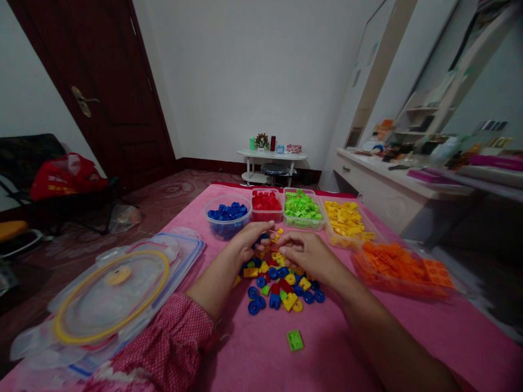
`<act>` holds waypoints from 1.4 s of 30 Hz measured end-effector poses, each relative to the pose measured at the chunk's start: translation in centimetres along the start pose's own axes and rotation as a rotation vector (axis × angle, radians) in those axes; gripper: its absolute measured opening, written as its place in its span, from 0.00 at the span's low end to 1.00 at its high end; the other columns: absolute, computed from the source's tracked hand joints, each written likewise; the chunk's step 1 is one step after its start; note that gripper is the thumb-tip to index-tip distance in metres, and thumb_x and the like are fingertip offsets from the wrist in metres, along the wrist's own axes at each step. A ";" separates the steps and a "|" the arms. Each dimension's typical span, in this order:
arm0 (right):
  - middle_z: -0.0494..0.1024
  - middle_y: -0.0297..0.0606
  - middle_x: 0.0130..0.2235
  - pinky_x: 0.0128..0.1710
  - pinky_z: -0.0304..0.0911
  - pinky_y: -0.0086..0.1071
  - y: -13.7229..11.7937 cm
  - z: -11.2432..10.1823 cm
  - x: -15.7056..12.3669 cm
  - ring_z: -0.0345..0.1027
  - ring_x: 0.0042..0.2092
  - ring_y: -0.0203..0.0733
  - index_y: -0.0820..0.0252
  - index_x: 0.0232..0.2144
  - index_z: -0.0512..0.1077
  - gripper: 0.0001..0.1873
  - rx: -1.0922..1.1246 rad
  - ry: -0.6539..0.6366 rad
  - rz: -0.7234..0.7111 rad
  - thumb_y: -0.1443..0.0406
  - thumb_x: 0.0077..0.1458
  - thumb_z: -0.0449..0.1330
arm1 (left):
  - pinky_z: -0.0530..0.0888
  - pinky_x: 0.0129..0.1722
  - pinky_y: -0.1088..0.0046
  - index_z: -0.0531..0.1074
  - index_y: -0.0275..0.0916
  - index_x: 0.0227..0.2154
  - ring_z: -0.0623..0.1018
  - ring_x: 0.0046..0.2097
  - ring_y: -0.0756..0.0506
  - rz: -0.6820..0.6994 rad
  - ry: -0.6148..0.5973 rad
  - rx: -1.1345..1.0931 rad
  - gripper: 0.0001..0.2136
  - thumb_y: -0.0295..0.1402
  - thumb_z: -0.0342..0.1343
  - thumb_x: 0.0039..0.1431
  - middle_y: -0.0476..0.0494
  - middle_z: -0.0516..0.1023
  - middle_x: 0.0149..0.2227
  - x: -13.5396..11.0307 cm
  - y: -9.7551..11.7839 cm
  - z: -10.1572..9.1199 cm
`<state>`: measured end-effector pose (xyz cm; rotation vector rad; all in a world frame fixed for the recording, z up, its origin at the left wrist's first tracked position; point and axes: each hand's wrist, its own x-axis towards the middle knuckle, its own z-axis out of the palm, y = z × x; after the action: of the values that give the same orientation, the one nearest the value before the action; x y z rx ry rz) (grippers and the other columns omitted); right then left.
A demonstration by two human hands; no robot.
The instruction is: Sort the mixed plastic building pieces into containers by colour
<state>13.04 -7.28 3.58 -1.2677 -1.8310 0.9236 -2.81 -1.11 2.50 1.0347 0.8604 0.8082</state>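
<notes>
Left hand (255,240) and right hand (304,251) curl over block pile (283,285); can't tell if gripping. Low wrists could scatter blue rings (254,308) at pile's near edge.

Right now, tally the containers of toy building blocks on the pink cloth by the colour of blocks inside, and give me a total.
Round blue-block tub: 1
Red-block container: 1
Green-block container: 1
Yellow-block container: 1
Orange-block container: 1
Total: 5

2 hands (250,239) (308,252) close together
</notes>
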 end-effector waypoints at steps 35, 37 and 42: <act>0.78 0.38 0.37 0.38 0.55 0.30 2.7 1.4 -0.3 0.69 0.41 0.43 0.56 0.33 0.76 0.09 -0.717 -0.108 -0.006 0.66 0.45 0.62 | 0.64 0.24 0.79 0.79 0.34 0.26 0.72 0.26 0.50 0.062 -0.089 1.267 0.08 0.30 0.56 0.44 0.46 0.77 0.23 -2.0 1.6 -0.9; 0.78 0.38 0.36 0.36 0.55 0.30 2.9 1.3 -0.3 0.69 0.40 0.43 0.56 0.32 0.76 0.08 -0.740 -0.112 0.016 0.66 0.45 0.63 | 0.65 0.24 0.79 0.79 0.34 0.27 0.72 0.25 0.51 0.074 -0.111 1.210 0.09 0.30 0.55 0.45 0.46 0.77 0.23 -2.0 1.4 -0.6; 0.78 0.38 0.33 0.33 0.55 0.29 2.2 -0.2 0.1 0.70 0.36 0.41 0.59 0.28 0.76 0.04 -0.748 -0.053 0.031 0.69 0.46 0.61 | 0.58 0.19 0.79 0.75 0.32 0.23 0.65 0.20 0.53 0.128 -0.059 1.052 0.16 0.42 0.54 0.51 0.50 0.68 0.18 -1.4 -0.1 0.6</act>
<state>14.11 -6.62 1.82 -1.7123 -2.3032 0.2672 -2.84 -2.56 2.86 2.0329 1.2041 0.3853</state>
